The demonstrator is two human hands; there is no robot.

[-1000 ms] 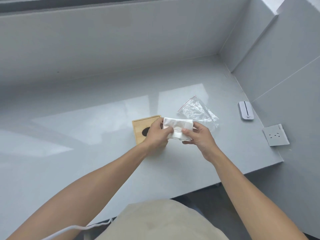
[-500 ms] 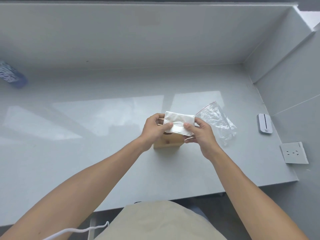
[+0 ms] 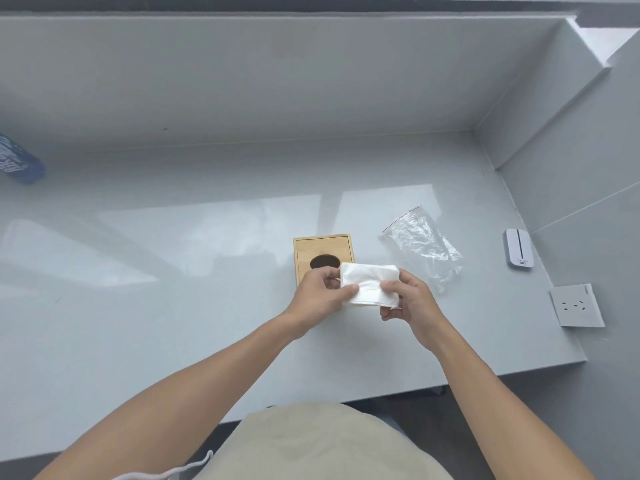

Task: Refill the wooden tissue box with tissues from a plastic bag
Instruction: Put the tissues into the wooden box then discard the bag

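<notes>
A white stack of tissues (image 3: 367,283) is held between my two hands, just in front of the wooden tissue box (image 3: 322,249). My left hand (image 3: 320,296) pinches its left edge and my right hand (image 3: 410,303) grips its right side. The box lies on the grey counter with its dark round opening facing up; my left hand covers its near part. A clear plastic bag (image 3: 420,245) with a red zip strip lies flat and crumpled to the right of the box, apart from both hands.
A white oblong device (image 3: 517,253) and a white wall socket plate (image 3: 576,305) lie near the counter's right edge (image 3: 540,367). A blue wrapped object (image 3: 19,161) sits at the far left. Grey walls close in the back and the right side.
The tissue stack and both hands have come down toward me, off the top of the box, so the box's lid and round opening show again.
</notes>
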